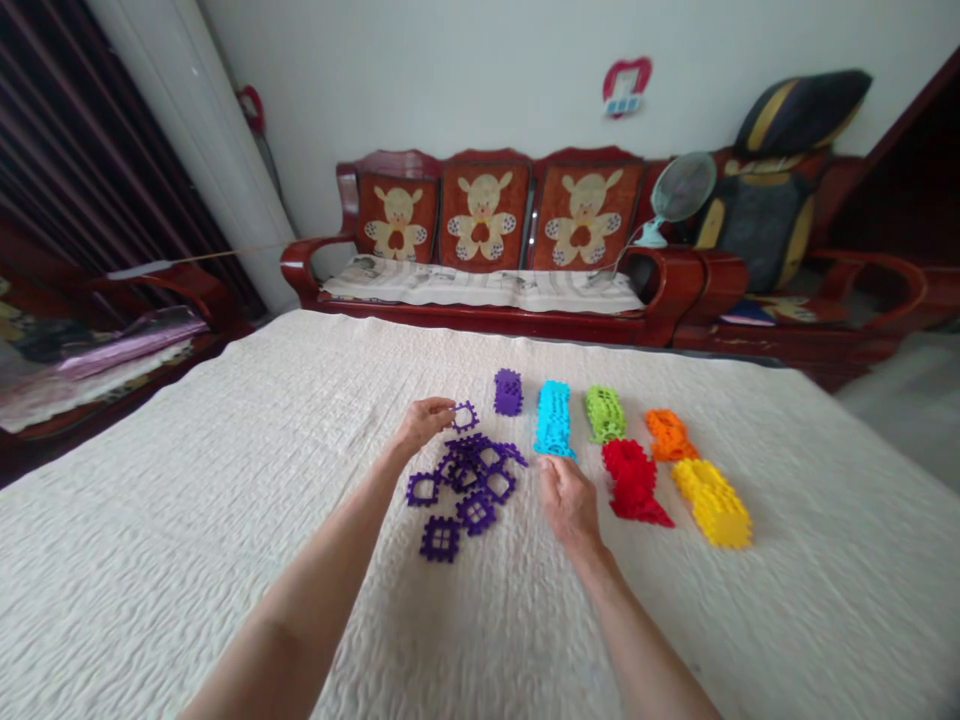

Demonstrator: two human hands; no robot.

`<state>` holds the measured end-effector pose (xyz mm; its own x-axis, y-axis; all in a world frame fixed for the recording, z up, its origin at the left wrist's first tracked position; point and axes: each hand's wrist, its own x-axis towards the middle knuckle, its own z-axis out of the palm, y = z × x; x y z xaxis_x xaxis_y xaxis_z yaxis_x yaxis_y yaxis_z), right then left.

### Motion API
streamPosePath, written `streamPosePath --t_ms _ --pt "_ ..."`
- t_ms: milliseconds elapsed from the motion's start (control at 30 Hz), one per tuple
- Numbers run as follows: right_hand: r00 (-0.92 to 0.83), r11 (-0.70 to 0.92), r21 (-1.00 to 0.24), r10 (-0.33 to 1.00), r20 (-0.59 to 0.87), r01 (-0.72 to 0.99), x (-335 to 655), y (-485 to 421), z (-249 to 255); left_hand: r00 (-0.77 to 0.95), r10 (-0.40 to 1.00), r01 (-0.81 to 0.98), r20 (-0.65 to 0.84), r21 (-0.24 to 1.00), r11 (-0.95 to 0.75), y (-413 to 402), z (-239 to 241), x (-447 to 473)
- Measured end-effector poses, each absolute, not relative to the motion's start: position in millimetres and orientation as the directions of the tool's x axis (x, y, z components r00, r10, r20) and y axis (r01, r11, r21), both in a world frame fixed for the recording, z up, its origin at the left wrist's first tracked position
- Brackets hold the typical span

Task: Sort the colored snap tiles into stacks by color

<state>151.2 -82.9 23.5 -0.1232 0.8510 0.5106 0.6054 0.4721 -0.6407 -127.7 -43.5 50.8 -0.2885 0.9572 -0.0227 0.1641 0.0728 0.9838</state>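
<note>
My left hand (426,422) pinches a purple interlocking plastic tile (474,411) with an open middle, held above the left side of a loose heap of purple tiles (477,511). Some tiles in the heap have window-like crossbars, others a wide opening. My right hand (570,500) is closed, its fingertips at the near end of a row of light blue tiles (554,415). Whether it touches that row, or has anything in its fingers, is hidden. Beyond the heap stands a short purple stack (508,392).
To the right lie groups of green tiles (605,412), red tiles (634,484), orange tiles (670,436) and yellow tiles (712,503). All rest on a quilted cream cover (225,520). Behind are a wooden sofa (480,318) with bear cushions and a small fan (682,188).
</note>
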Motion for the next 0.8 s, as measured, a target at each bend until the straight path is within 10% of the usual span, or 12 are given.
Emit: streamPosePath --t_ms 267,800 --pt "0.288 0.085 -0.938 0.939 0.188 0.336 181 -73 20 -0.169 0.984 0.324 0.055 0.946 0.003 1 36 -101" --pt "0.263 0.121 -0.931 0.939 0.220 0.345 175 -74 26 -0.102 0.955 0.451 0.280 0.868 -0.207 29 26 -84"
